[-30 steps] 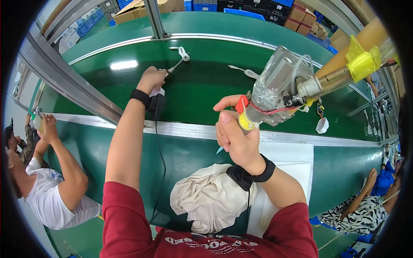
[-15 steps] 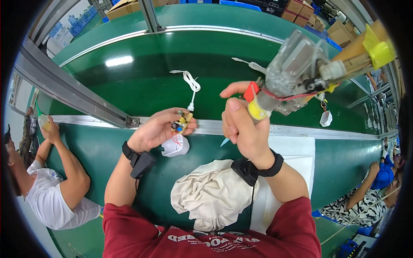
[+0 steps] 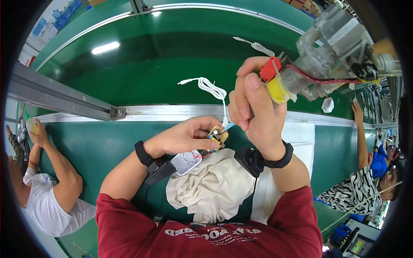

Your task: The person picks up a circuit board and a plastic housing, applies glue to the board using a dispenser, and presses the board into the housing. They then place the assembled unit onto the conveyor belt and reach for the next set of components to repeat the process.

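My left hand (image 3: 183, 136) pinches a small circuit board (image 3: 218, 136) between thumb and fingers. A coiled white cable (image 3: 213, 89) runs from the board's far side. Thin red wires lead from it to a white plastic housing (image 3: 186, 162) beside my left wrist. My right hand (image 3: 260, 114) is closed around a glue dispenser (image 3: 312, 62), a grey tube with a red switch and yellow tape. Its blue nozzle (image 3: 229, 126) points down-left, the tip at the board's edge; whether it touches cannot be made out.
A crumpled cream cloth (image 3: 211, 187) lies in front of me, with white sheets (image 3: 303, 150) to its right. A metal rail (image 3: 163, 111) crosses the green bench. Beyond it lie another white cable (image 3: 262, 49) and a white housing (image 3: 327, 105). Co-workers sit at both sides.
My left hand has moved right with the board, drawing the cable and housing along. My right hand has shifted slightly right with the dispenser, and its nozzle now meets the board's edge in view.
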`<state>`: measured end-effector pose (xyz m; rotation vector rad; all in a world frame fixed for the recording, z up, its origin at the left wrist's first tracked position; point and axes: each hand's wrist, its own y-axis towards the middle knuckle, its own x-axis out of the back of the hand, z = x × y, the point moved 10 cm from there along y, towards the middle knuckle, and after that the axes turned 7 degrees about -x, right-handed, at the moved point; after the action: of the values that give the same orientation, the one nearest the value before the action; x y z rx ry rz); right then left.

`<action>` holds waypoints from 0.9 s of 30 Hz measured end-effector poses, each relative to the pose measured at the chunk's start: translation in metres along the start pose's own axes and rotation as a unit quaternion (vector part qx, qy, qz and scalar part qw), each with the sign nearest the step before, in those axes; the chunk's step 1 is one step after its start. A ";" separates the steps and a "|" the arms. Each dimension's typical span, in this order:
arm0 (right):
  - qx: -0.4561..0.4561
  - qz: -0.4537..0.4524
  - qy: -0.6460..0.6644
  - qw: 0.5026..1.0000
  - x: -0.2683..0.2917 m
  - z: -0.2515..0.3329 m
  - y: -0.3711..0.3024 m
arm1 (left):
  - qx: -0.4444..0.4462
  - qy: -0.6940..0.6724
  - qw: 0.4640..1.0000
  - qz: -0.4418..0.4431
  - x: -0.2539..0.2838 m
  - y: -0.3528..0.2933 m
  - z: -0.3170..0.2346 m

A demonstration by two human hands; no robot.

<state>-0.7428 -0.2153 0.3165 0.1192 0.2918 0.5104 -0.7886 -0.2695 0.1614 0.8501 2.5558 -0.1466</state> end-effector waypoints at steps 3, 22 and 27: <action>0.005 0.004 0.065 0.998 -0.006 -0.011 -0.007 | -0.019 -0.003 1.000 0.015 -0.001 -0.011 -0.002; 0.024 0.003 -0.025 0.999 0.017 -0.018 0.008 | -0.001 -0.069 0.998 0.011 0.007 0.020 0.003; 0.029 0.002 -0.017 0.999 0.019 -0.018 0.010 | 0.007 -0.063 0.998 0.018 0.007 0.019 0.003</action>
<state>-0.7371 -0.1960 0.2965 0.1838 0.2730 0.5033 -0.7810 -0.2508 0.1559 0.8640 2.4236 -0.2005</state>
